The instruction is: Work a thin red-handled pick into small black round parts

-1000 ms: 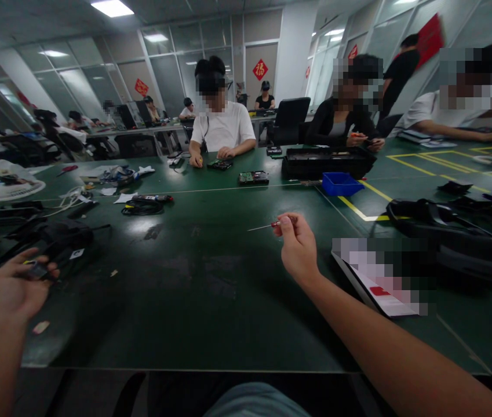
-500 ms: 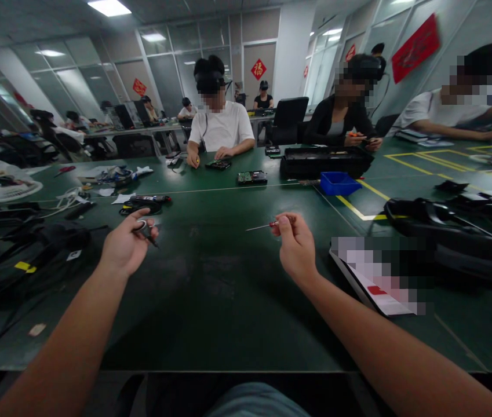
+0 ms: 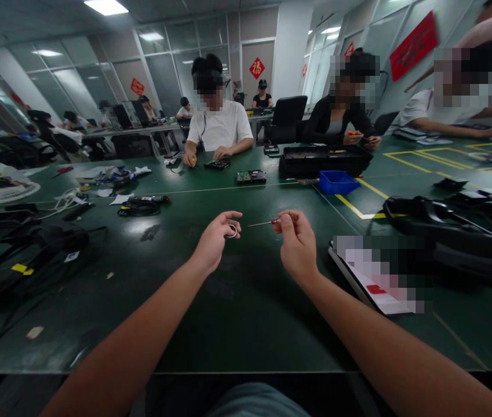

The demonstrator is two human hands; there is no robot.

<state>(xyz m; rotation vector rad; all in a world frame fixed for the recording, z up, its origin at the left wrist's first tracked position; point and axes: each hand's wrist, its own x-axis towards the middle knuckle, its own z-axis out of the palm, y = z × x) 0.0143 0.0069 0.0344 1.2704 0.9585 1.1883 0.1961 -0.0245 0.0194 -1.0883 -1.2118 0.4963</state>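
My right hand [image 3: 298, 246] pinches a small screwdriver [image 3: 277, 222] by its red handle, its thin metal shaft pointing left. Facing it, my left hand [image 3: 217, 238] has its index finger stretched out, and the other fingers curl about a small silver ring-shaped thing [image 3: 231, 231]. What kind of thing this is I cannot make out. The shaft tip ends close to my left fingertips, with a small gap between. Both hands are above the green table [image 3: 237, 324].
A blue bin [image 3: 339, 182] stands beside a long black tray [image 3: 324, 161]. A circuit board device [image 3: 251, 176] lies farther back. Cables [image 3: 141, 205] and black straps are at left; a white booklet [image 3: 378, 284] and a black bag [image 3: 454, 240] at right. Co-workers sit across.
My left hand has moved right with the ring-shaped thing, up to near the screwdriver tip. My right hand has stayed almost in place. Another person has appeared at the far right.
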